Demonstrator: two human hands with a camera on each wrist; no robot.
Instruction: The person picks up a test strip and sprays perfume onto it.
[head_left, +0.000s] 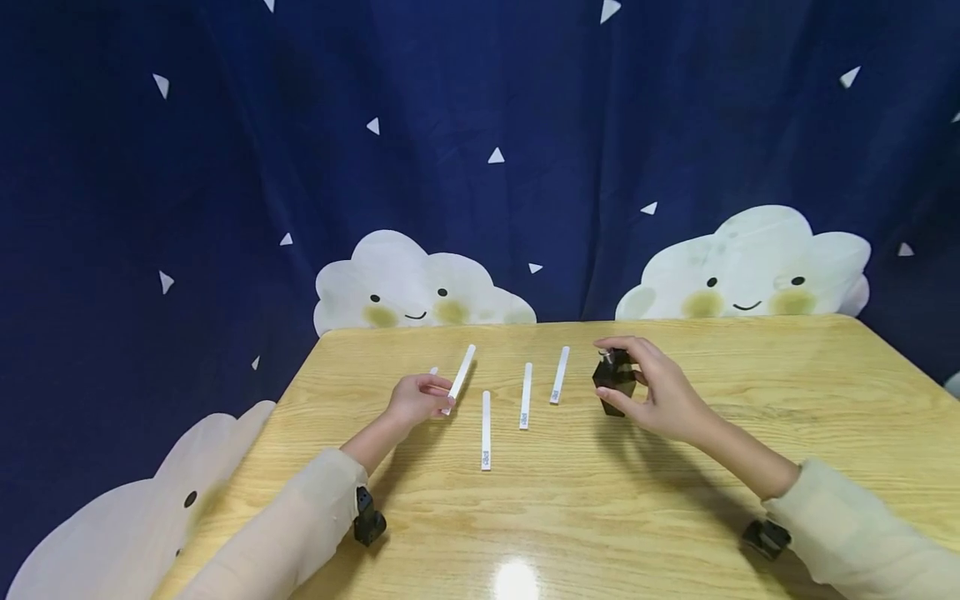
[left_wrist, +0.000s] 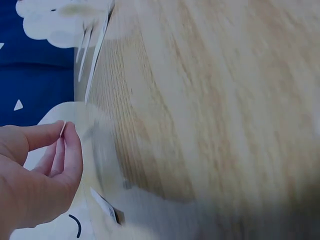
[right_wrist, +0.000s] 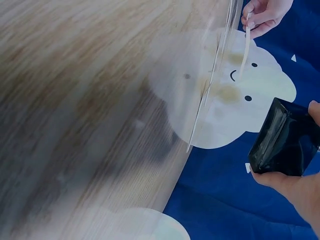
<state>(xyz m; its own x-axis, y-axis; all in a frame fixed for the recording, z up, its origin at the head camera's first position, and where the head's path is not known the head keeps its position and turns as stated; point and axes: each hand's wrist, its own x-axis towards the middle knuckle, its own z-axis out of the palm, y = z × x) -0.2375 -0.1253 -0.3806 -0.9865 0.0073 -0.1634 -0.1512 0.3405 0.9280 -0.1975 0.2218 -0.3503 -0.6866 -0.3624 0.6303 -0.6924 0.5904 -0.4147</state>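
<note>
My left hand [head_left: 415, 400] pinches a thin white paper strip [head_left: 463, 372] by its near end, between thumb and fingertips. The left wrist view shows that strip edge-on [left_wrist: 63, 129]. Behind the hand, another white strip [head_left: 433, 370] is mostly hidden. My right hand [head_left: 666, 396] grips a black, angular perfume bottle [head_left: 615, 387], thumb low on its side and a finger over the spray top. In the right wrist view the dark glass bottle [right_wrist: 282, 140] shows against the blue curtain, above the tabletop's level.
Between the hands, three printed white strips, a near one [head_left: 486, 433], a middle one [head_left: 526, 397] and a far one [head_left: 560, 375], lie spaced out on the wooden table [head_left: 525, 517]. A dark blue curtain [head_left: 450, 183] with clouds and triangles hangs behind the table's far edge.
</note>
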